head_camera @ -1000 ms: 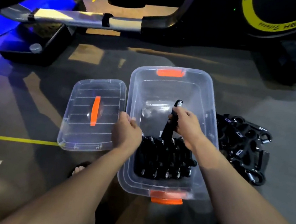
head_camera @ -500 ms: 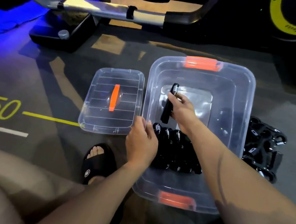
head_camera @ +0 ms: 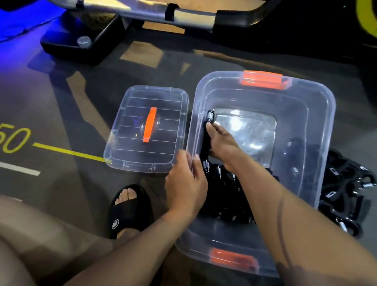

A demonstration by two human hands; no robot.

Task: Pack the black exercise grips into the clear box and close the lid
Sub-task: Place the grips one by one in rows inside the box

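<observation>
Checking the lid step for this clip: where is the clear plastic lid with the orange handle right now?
In the head view, the clear plastic lid with the orange handle lies flat on the grey floor, just left of the open clear plastic box, beyond the left hand.

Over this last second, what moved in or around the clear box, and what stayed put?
The right hand lowered the grip it holds from upright above the packed row down toward the far-left floor of the clear box, without releasing it. The left hand stayed on the box's left rim. The lid and the loose pile of grips have not moved.
</observation>
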